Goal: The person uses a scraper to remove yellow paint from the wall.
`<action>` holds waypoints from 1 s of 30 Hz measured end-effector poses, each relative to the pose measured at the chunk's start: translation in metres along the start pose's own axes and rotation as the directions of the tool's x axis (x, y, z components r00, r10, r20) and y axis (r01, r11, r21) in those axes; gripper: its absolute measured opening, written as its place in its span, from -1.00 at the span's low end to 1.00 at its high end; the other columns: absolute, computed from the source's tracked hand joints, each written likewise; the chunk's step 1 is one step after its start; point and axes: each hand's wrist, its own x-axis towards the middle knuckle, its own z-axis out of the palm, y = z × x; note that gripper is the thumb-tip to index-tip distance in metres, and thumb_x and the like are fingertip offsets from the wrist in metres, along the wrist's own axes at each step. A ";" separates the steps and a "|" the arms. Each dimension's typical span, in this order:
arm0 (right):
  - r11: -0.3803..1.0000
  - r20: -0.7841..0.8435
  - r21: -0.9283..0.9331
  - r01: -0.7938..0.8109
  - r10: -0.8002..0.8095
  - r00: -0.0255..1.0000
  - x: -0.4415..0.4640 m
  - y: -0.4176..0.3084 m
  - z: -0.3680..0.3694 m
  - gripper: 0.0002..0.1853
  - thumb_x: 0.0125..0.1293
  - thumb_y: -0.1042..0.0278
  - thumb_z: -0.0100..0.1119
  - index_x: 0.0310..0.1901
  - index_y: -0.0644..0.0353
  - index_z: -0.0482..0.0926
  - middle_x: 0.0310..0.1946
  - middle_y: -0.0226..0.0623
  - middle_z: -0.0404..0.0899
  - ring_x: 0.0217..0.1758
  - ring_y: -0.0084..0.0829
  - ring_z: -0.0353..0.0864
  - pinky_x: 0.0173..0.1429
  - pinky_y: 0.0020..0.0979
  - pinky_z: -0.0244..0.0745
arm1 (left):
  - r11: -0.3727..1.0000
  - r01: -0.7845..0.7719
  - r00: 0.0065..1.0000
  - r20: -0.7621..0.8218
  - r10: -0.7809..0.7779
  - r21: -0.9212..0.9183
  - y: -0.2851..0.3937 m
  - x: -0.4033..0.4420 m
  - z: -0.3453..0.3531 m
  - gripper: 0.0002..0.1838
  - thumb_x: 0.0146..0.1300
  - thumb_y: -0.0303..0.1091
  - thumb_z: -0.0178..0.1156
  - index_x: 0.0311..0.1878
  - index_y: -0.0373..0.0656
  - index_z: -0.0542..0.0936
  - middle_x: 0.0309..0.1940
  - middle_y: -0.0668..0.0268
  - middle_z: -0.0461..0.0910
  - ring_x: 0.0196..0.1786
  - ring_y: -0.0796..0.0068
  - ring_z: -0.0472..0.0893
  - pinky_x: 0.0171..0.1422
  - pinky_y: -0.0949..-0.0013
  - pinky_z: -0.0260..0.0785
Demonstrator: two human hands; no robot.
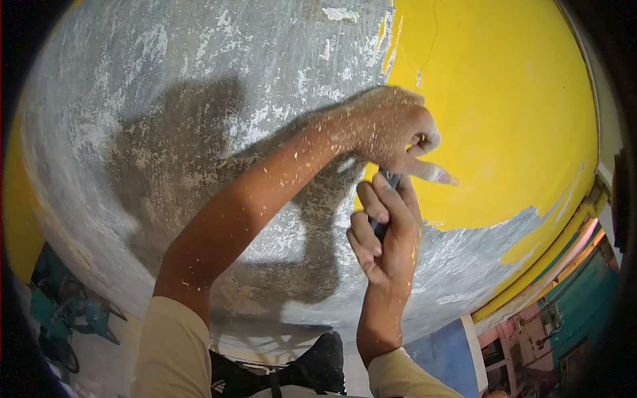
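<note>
My left hand (391,132), flecked with paint chips, is raised against the wall where scraped grey plaster (279,73) meets yellow paint (504,99). Its fingers are curled and the thumb points right; nothing shows between them. Just below, my right hand (391,225) has its fingers wrapped round a dark handle (379,227). The upper end of that tool lies close under my left hand, and its tip is hidden. A ragged edge of yellow paint runs down beside both hands.
A yellow pipe (551,270) runs along the wall's right edge. A dark bicycle-like object (63,318) stands at the lower left. A blue panel (444,358) and teal cloth (587,298) are at the lower right. My shadow falls on the grey wall.
</note>
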 end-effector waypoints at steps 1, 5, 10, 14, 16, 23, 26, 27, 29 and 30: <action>1.000 0.034 0.016 0.012 -0.012 0.999 0.004 -0.002 0.000 -0.91 0.61 0.41 -0.15 0.04 0.04 0.33 -0.54 -0.55 0.17 -0.84 -0.74 0.00 -0.85 -0.64 -0.07 | 1.000 0.022 1.000 0.006 -0.022 -0.003 0.000 0.004 -0.004 -0.33 0.07 0.31 0.43 -0.71 -0.02 0.34 -0.80 0.50 0.18 -0.58 0.48 0.28 -0.42 0.31 0.22; 0.995 0.166 0.091 0.029 -0.044 0.985 0.018 -0.016 0.002 -0.97 0.61 0.41 -0.16 -0.03 0.03 0.30 -0.54 -0.55 0.18 -0.83 -0.73 0.01 -0.83 -0.63 -0.06 | 0.999 0.034 0.998 -0.042 -0.035 -0.035 -0.009 0.019 -0.016 -0.38 0.09 0.15 0.46 -0.67 -0.11 0.36 -0.78 0.48 0.21 -0.66 0.56 0.21 -0.51 0.36 0.09; 0.992 0.205 0.122 0.018 -0.043 0.978 0.029 -0.025 -0.003 -0.93 0.58 0.42 -0.09 -0.02 0.04 0.27 -0.56 -0.54 0.17 -0.82 -0.72 0.03 -0.80 -0.62 -0.07 | 0.999 0.034 0.998 -0.060 -0.035 -0.022 -0.003 0.029 -0.026 -0.56 0.11 -0.17 0.38 -0.67 -0.13 0.35 -0.78 0.50 0.18 -0.65 0.55 0.15 -0.51 0.31 0.03; 0.996 0.169 0.087 0.007 -0.022 0.985 0.023 -0.022 -0.006 -0.91 0.57 0.42 -0.08 0.02 0.05 0.28 -0.55 -0.54 0.18 -0.82 -0.71 0.03 -0.80 -0.62 -0.06 | 0.998 0.049 0.996 -0.071 -0.045 0.048 -0.007 0.023 -0.013 -0.46 0.13 -0.04 0.44 -0.69 -0.10 0.34 -0.79 0.51 0.15 -0.67 0.56 0.15 -0.53 0.32 0.02; 0.986 0.206 0.155 -0.053 0.021 0.978 0.014 -0.020 -0.011 -0.93 0.61 0.42 -0.17 0.03 0.06 0.30 -0.53 -0.55 0.19 -0.82 -0.72 0.03 -0.81 -0.65 -0.02 | 0.998 0.068 0.997 -0.018 -0.068 0.005 -0.003 0.016 -0.011 -0.41 0.12 0.05 0.45 -0.71 -0.08 0.33 -0.80 0.50 0.13 -0.68 0.55 0.15 -0.53 0.32 0.03; 0.985 0.224 0.161 -0.061 0.023 0.974 0.010 -0.019 -0.010 -0.86 0.63 0.43 -0.23 0.10 0.07 0.31 -0.52 -0.55 0.19 -0.85 -0.73 0.00 -0.84 -0.66 -0.02 | 0.994 0.013 0.999 -0.029 -0.016 -0.106 0.006 0.013 -0.020 -0.39 0.13 0.11 0.42 -0.72 -0.06 0.31 -0.81 0.46 0.12 -0.67 0.56 0.17 -0.51 0.32 0.04; 0.988 0.227 0.148 -0.040 0.005 0.974 0.015 -0.021 -0.003 -0.86 0.62 0.43 -0.23 0.09 0.06 0.31 -0.52 -0.56 0.19 -0.85 -0.74 -0.01 -0.83 -0.67 -0.03 | 0.997 0.033 0.999 -0.005 -0.033 -0.067 -0.002 0.017 -0.021 -0.41 0.14 0.06 0.43 -0.72 -0.06 0.32 -0.80 0.48 0.13 -0.66 0.57 0.17 -0.51 0.33 0.03; 0.987 0.236 0.155 -0.042 0.005 0.972 0.014 -0.022 -0.001 -0.87 0.62 0.43 -0.22 0.08 0.06 0.31 -0.52 -0.56 0.19 -0.85 -0.74 -0.01 -0.83 -0.67 -0.03 | 0.999 0.028 1.000 -0.007 -0.028 -0.033 -0.004 0.017 -0.020 -0.40 0.14 0.06 0.43 -0.72 -0.06 0.32 -0.80 0.50 0.13 -0.67 0.59 0.16 -0.52 0.34 0.02; 0.991 0.226 0.129 -0.020 -0.010 0.974 0.021 -0.022 0.000 -0.91 0.62 0.42 -0.21 0.04 0.05 0.31 -0.52 -0.57 0.19 -0.84 -0.74 -0.01 -0.82 -0.67 -0.03 | 0.998 0.049 0.999 -0.019 -0.048 0.030 -0.010 0.020 -0.018 -0.39 0.14 0.08 0.45 -0.72 -0.04 0.32 -0.80 0.54 0.14 -0.67 0.62 0.14 -0.53 0.35 0.00; 0.995 0.210 0.095 0.006 -0.026 0.977 0.030 -0.022 -0.001 -0.93 0.63 0.41 -0.21 0.01 0.05 0.31 -0.52 -0.57 0.19 -0.84 -0.74 -0.01 -0.82 -0.68 -0.02 | 0.996 0.073 0.997 -0.031 -0.071 0.060 -0.007 0.024 -0.025 -0.39 0.14 0.10 0.46 -0.73 -0.03 0.32 -0.80 0.56 0.14 -0.67 0.64 0.14 -0.54 0.36 -0.01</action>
